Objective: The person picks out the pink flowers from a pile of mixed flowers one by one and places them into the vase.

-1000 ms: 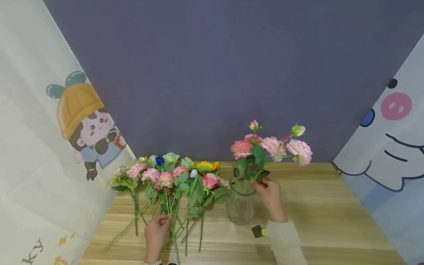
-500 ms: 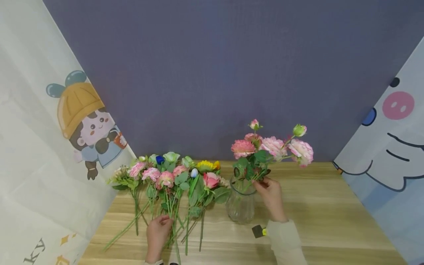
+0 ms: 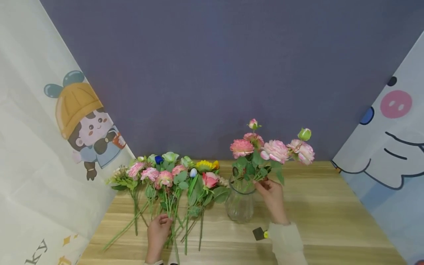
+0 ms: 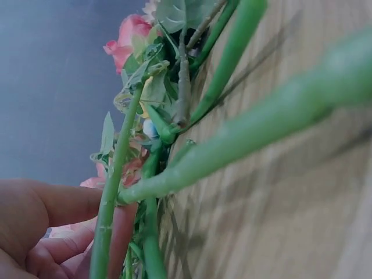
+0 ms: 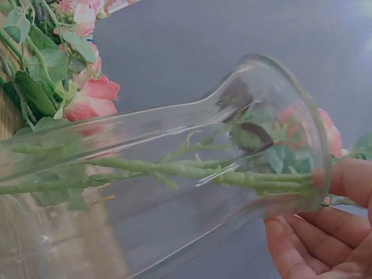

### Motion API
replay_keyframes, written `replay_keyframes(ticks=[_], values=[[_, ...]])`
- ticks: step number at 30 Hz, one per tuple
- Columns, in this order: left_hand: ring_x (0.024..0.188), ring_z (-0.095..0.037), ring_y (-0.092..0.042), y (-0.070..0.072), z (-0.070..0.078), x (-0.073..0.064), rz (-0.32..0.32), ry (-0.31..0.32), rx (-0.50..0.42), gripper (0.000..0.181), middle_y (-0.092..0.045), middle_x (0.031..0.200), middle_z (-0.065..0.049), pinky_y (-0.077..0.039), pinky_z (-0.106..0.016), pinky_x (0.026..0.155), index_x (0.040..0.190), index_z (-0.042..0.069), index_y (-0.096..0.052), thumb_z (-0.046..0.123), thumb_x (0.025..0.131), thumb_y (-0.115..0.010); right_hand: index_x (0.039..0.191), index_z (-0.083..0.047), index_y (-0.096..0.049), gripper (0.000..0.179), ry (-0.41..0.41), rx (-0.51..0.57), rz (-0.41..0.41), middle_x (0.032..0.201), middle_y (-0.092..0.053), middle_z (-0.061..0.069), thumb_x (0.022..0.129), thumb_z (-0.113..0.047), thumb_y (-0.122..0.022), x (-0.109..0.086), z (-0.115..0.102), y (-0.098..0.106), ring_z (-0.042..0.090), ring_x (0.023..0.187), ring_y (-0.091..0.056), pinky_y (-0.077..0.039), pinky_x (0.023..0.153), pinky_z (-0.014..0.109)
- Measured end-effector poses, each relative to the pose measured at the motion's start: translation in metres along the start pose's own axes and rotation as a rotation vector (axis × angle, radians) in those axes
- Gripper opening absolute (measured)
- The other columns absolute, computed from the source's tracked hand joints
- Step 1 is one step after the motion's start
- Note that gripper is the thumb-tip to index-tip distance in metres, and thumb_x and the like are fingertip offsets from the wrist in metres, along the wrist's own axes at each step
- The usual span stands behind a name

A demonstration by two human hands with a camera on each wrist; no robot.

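A clear glass vase (image 3: 240, 211) stands upright on the table, several green stems inside it. Pink flowers (image 3: 275, 151) rise out of its mouth and lean right. My right hand (image 3: 272, 198) is at the right side of the rim, thumb and fingers pinching the stem of the right-leaning pink flower; in the right wrist view the fingers (image 5: 317, 238) lie right at the glass lip. My left hand (image 3: 159, 233) pinches a green stem (image 4: 113, 192) among the flowers lying left of the vase, thumb and finger meeting on it in the left wrist view.
Several loose flowers lie on the wooden table (image 3: 331, 221) left of the vase: pink ones (image 3: 164, 179), a yellow sunflower (image 3: 204, 166), a red-pink rose (image 3: 210, 180), a blue bud (image 3: 159, 160). A dark panel (image 3: 212, 81) stands behind, printed sheets on both sides.
The right-leaning pink flowers and their bud have turned and shifted slightly right and down over the vase. My left hand has moved a little to the right along the stems.
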State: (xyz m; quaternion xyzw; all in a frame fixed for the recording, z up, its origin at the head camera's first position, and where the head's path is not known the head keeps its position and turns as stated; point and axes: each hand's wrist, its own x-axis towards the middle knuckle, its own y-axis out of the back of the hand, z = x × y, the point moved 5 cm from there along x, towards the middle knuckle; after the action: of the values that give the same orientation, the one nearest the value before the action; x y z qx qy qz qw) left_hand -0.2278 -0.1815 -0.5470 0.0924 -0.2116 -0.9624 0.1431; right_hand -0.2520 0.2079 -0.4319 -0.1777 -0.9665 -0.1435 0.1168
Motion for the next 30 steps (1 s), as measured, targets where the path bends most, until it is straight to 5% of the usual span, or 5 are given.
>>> replay_keyframes(ticks=[5, 11, 18, 23, 30], values=[[0.07, -0.022, -0.067, 0.001, 0.004, -0.001, 0.018, -0.023, -0.006, 0.029, -0.066, 0.092, -0.022, -0.055, -0.029, 0.052, 0.109, -0.011, -0.059, 0.008, 0.087, -0.063, 0.069, 0.007, -0.058, 0.023, -0.043, 0.031, 0.008, 0.063, -0.059, 0.004, 0.083, -0.005, -0.07, -0.005, 0.001, 0.002, 0.009, 0.058, -0.05, -0.043, 0.057, 0.019], [0.068, -0.02, -0.065, 0.002, 0.005, -0.003, 0.039, -0.023, -0.024, 0.03, -0.065, 0.095, -0.023, -0.054, -0.027, 0.051, 0.11, -0.011, -0.058, 0.008, 0.087, -0.063, 0.12, 0.01, -0.057, 0.044, -0.181, 0.007, -0.05, 0.121, -0.058, 0.026, 0.089, -0.02, -0.066, -0.014, 0.007, 0.006, 0.032, 0.11, -0.06, -0.048, 0.091, 0.031], [0.066, -0.02, -0.065, 0.006, 0.009, -0.007, 0.055, -0.033, -0.027, 0.03, -0.065, 0.094, -0.023, -0.053, -0.025, 0.049, 0.11, -0.011, -0.057, 0.007, 0.087, -0.063, 0.109, 0.009, -0.061, 0.03, -0.118, 0.218, -0.035, 0.096, -0.067, -0.003, 0.088, -0.012, -0.067, -0.024, 0.011, 0.008, 0.001, 0.089, -0.062, -0.048, 0.083, 0.015], [0.068, -0.022, -0.065, 0.007, 0.013, -0.008, 0.055, -0.049, -0.023, 0.029, -0.065, 0.098, -0.023, -0.052, -0.024, 0.049, 0.111, -0.011, -0.057, 0.007, 0.088, -0.062, 0.12, 0.002, -0.06, 0.037, -0.108, 0.196, -0.055, 0.112, -0.068, 0.004, 0.09, -0.019, -0.065, -0.031, 0.015, 0.011, 0.001, 0.097, -0.063, -0.047, 0.086, 0.015], [0.075, -0.026, -0.066, 0.008, 0.018, -0.01, 0.078, -0.1, -0.015, 0.026, -0.065, 0.098, -0.022, -0.054, -0.023, 0.051, 0.109, -0.009, -0.058, 0.005, 0.088, -0.062, 0.12, 0.007, -0.058, 0.037, -0.172, 0.264, -0.052, 0.102, -0.07, -0.006, 0.089, -0.013, -0.065, -0.044, 0.027, 0.013, 0.004, 0.093, -0.065, -0.05, 0.083, 0.018]])
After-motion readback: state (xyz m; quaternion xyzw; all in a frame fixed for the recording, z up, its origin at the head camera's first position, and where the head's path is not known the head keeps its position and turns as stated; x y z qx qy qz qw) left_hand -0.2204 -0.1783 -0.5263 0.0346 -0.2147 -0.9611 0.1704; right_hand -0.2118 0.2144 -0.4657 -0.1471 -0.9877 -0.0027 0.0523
